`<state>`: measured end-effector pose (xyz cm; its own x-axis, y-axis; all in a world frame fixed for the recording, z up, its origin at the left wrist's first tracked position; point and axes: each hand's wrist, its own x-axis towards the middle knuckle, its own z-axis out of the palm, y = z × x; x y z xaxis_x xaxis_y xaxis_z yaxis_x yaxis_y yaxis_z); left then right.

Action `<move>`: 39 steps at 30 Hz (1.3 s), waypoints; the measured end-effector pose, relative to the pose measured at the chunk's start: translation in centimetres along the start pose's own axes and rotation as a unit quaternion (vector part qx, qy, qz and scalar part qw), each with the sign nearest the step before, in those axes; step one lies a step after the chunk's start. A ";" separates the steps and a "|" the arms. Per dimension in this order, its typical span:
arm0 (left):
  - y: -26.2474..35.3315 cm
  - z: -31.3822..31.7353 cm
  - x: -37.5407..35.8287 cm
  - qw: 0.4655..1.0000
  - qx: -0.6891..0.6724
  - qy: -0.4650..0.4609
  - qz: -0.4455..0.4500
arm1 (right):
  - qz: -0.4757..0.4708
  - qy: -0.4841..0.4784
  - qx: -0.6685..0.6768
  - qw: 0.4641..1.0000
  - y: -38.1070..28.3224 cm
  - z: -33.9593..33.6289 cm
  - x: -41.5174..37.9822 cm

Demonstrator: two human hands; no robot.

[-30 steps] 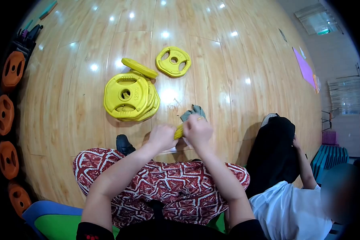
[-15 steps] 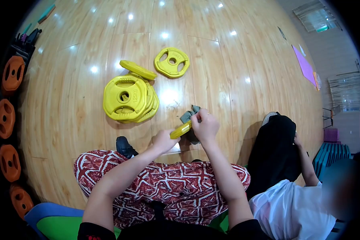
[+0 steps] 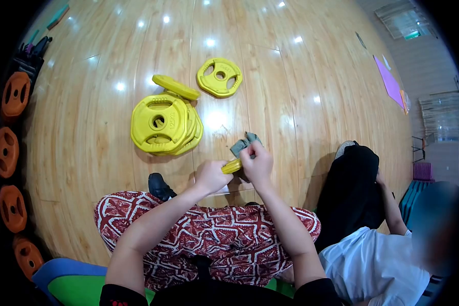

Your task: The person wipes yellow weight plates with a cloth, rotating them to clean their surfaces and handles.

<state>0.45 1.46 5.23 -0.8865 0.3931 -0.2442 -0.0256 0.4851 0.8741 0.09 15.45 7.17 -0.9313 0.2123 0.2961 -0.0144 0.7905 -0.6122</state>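
A yellow weight plate (image 3: 231, 166), seen edge-on, is gripped by my left hand (image 3: 212, 177) above the floor in front of my knees. My right hand (image 3: 256, 162) is closed at the plate's other end, with a crumpled grey-green cloth (image 3: 241, 147) sticking out past its fingers. My hands cover much of the plate, and the cloth's inner part is hidden. Ahead and to the left lies a stack of yellow weight plates (image 3: 159, 124), the top one marked 1.25KG. Another yellow plate (image 3: 176, 87) leans tilted behind the stack, and a single plate (image 3: 220, 77) lies flat on the floor.
Orange weight plates (image 3: 16, 94) stand in a rack along the left. Close on my right sits a person in a white shirt (image 3: 375, 265) and black trousers. A black shoe (image 3: 160, 186) is by my left knee. A purple mat (image 3: 387, 80) lies far right.
Both hands and the held plate have shifted slightly; my right hand has come left and nearer my left hand, so less of the plate shows between them.
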 end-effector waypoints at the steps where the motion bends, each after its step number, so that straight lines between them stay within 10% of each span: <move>1: -0.2 0.0 0.0 1.000 0.000 0.000 0.001 | 0.058 -0.011 0.011 0.998 0.7 -0.1 0.2; 16: -0.5 0.3 0.5 0.999 0.034 -0.006 0.000 | 0.128 -0.034 -0.089 0.987 2.1 -0.8 1.3; 22: 0.6 -0.4 -0.2 0.999 0.045 -0.018 -0.010 | -0.007 -0.018 -0.027 0.999 -1.3 -0.5 -0.2; 33: -1.1 0.6 0.3 0.996 -0.056 -0.057 0.041 | 0.182 -0.048 -0.047 0.981 3.0 -0.6 1.3; 39: -0.2 0.6 0.1 0.997 0.022 -0.045 0.066 | -0.119 0.008 -0.050 0.992 -2.3 -0.4 -1.3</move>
<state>0.66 1.92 4.80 -0.8357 0.5231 -0.1675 0.1101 0.4582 0.8820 1.44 13.60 8.44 -0.8995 0.0212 0.4363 -0.1967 0.8722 -0.4479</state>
